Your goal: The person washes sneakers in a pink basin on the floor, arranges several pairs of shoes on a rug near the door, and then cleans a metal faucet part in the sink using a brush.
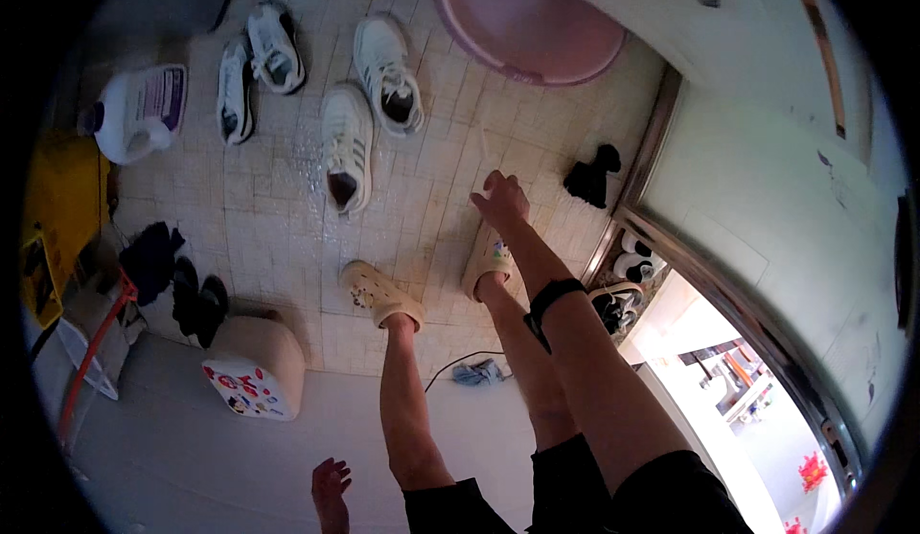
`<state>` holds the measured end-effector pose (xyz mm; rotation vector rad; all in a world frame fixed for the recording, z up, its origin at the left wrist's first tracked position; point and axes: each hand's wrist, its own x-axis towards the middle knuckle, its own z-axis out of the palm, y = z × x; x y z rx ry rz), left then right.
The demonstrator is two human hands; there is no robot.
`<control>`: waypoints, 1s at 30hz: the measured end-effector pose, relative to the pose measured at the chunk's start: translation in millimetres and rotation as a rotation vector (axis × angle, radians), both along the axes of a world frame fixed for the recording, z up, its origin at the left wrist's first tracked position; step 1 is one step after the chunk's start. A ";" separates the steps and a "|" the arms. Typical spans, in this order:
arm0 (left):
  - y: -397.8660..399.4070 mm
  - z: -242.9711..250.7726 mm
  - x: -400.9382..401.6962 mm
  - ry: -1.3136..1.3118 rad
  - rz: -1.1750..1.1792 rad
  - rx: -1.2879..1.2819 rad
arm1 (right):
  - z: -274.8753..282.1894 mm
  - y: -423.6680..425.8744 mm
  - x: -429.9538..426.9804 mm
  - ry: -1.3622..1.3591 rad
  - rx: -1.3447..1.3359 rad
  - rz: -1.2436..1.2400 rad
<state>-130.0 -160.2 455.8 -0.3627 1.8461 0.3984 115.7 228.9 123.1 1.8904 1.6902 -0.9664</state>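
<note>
My right hand point(501, 200) reaches out above the right beige clog point(474, 264), fingers bent and apart, with nothing seen in it; a black band circles that forearm. Low in the view, my left hand point(330, 487) hangs empty beside my left leg, fingers loosely spread. The left beige clog point(381, 295) is on my other foot. Ahead on the tiled floor lie a white sneaker with grey stripes point(347, 139) and its mate point(388, 67). Another pair of white shoes point(275, 45) sits farther left. A faint pale streak shows just beyond my right hand.
A pink basin point(532, 24) stands at the top near the door point(755, 196). Black cloth point(595, 177) lies by the metal threshold point(632, 182). At left are a white jug point(140, 114), a yellow container point(65, 196), dark slippers point(200, 300) and a stool point(259, 361). A grey-blue cloth point(478, 373) lies behind my feet.
</note>
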 end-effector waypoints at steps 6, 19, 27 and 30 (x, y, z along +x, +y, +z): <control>18.6 36.9 2.2 -0.003 -0.023 0.059 | 61.0 26.7 29.7 0.023 0.027 0.066; 72.6 83.4 3.8 0.017 -0.163 0.255 | 401.5 81.6 73.1 0.681 0.534 -0.034; 163.1 93.1 44.0 0.013 -0.265 0.468 | 570.0 211.4 149.0 0.552 1.325 0.027; 174.0 97.7 64.1 -0.013 -0.321 0.448 | 581.5 243.7 181.5 0.488 1.491 0.049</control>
